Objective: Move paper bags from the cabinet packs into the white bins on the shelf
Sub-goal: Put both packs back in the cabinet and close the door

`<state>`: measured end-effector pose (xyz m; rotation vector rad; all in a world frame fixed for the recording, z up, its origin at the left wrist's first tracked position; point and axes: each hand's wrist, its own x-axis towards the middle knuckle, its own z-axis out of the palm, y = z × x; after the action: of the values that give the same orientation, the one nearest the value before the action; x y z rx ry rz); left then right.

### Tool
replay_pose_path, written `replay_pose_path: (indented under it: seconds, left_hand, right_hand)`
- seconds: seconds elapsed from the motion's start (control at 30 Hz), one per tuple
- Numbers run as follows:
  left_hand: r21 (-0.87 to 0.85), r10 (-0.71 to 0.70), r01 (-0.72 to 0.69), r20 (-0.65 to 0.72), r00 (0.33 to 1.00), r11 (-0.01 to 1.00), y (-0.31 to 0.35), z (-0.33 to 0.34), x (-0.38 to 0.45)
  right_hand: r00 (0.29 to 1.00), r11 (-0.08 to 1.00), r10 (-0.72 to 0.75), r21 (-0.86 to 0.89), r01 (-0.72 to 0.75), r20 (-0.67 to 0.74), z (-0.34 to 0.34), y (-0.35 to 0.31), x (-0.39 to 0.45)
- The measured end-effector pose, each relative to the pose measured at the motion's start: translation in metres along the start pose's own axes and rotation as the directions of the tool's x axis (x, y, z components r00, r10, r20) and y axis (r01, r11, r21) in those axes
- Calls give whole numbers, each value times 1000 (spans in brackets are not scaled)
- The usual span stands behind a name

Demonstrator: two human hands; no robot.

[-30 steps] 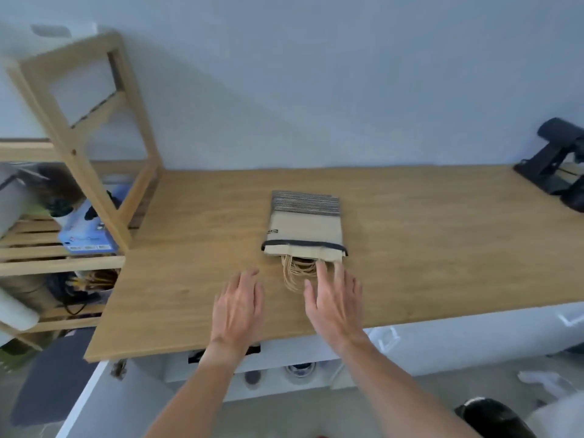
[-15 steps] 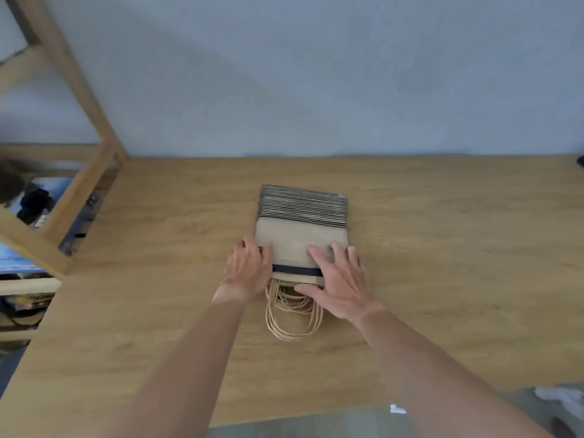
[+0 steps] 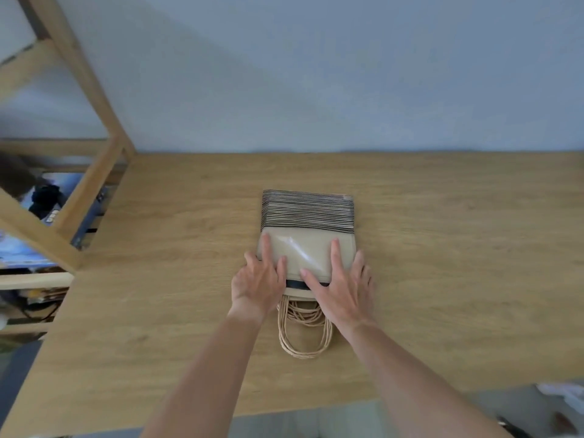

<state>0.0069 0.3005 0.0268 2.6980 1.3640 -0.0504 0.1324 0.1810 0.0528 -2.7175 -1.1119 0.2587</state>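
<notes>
On pack (image 3: pixel 308 245) now: both hands, farther forward.

A pack of paper bags (image 3: pixel 308 229) is lying on the counter (image 3: pixel 458 248), with its handles (image 3: pixel 303 330) sticking out on the near side. The left hand (image 3: pixel 257 282) and right hand (image 3: pixel 343 289) are resting side by side on the pack's near end. A wooden shelf (image 3: pixel 91 147) is standing to the left of the counter.

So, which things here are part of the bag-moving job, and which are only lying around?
For the job:
- pack of paper bags in clear wrap, twine handles sticking out
- left hand and right hand, both flat on the pack

Just lying about:
- wooden shelf with blurred blue and dark items
- wooden worktop
</notes>
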Motion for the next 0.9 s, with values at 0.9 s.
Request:
replay_pose_path:
  seconds: [0.9]
  left_hand:
    - [-80,-23,32,109,994,996,-63,41,-404]
  right_hand:
    - [994,962,101,252,-107,36,67,9,-410]
